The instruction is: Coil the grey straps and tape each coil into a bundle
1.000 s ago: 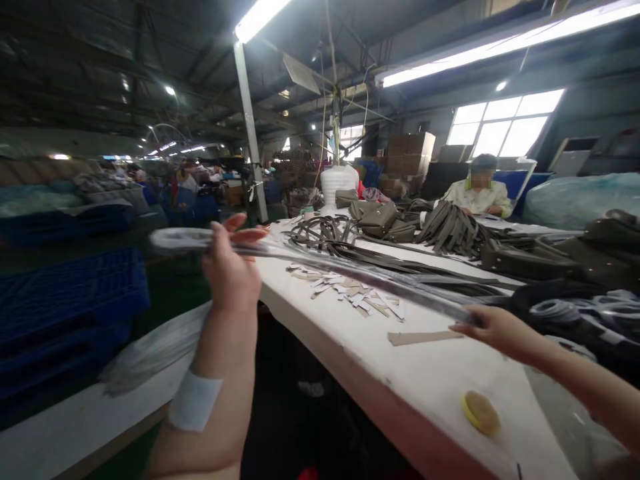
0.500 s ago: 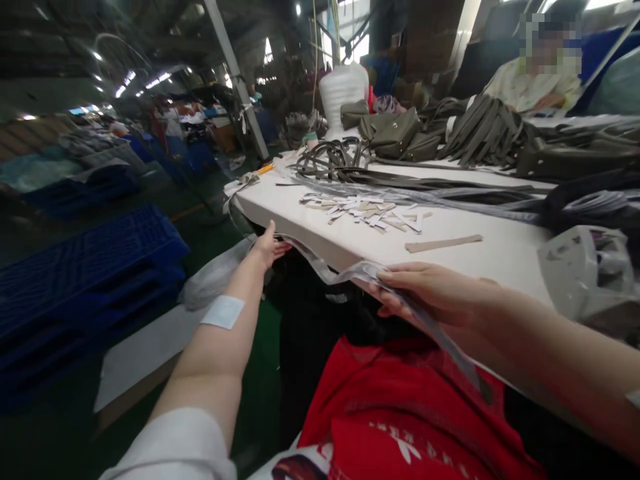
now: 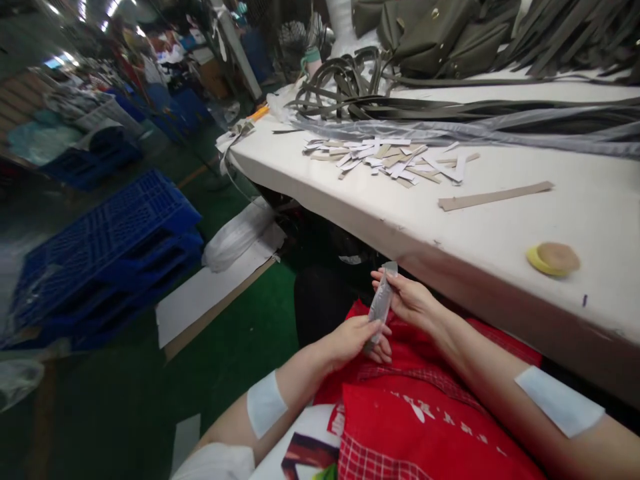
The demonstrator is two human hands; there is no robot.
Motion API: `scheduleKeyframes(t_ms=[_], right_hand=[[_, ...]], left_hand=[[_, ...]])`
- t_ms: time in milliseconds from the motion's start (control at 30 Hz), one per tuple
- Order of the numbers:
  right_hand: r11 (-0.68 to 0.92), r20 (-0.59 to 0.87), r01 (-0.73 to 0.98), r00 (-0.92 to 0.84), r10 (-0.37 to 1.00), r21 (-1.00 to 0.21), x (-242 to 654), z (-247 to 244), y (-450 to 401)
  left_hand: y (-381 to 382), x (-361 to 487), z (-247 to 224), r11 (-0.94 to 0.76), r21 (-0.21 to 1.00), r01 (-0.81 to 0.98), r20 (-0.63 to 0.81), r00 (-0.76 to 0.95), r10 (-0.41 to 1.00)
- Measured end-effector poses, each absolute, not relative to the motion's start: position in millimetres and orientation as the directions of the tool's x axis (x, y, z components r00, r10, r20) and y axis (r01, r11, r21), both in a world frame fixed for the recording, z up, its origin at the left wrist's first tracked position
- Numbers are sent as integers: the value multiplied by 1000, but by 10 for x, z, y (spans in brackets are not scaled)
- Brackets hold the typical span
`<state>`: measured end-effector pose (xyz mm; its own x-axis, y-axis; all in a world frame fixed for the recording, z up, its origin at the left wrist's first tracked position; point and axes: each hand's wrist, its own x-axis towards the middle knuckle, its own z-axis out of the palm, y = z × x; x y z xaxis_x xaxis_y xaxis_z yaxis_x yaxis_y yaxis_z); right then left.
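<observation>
Hands [image 3: 353,335] now closer together, pinch-tight on a grey strip [image 3: 381,301]

A factory workshop — long worktable [image 3: 500,233], dark straps [image 3: 425,110], stacked blue pallets [image 3: 120,240].

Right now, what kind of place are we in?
Probably a factory or workshop, maybe for bags: dark straps and olive bag-like pieces lie on a big white table, and blue pallets are stacked on the green floor.

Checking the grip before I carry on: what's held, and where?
A grey strip: the left hand holds it near its lower end, the right hand near its upper end.
</observation>
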<state>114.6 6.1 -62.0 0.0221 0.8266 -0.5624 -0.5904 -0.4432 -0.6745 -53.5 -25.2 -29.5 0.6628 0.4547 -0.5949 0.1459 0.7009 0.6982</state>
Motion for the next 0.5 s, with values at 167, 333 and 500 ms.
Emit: scheduleKeyframes(t_ms=[167, 333, 500], right_hand=[[-519, -553, -319, 22, 833, -793, 1403, -689, -126], [-56, -119, 417, -128, 985, -907, 1484, -531, -543], [198, -90, 534, -465, 881, -822, 1359, -559, -640]], left_hand=[[-197, -685, -280, 733, 645, 217, -648, 664, 373], [-123, -778, -115, 747, 577, 331, -665, 722, 194], [-46, -649, -25, 714, 567, 411, -661, 744, 96]])
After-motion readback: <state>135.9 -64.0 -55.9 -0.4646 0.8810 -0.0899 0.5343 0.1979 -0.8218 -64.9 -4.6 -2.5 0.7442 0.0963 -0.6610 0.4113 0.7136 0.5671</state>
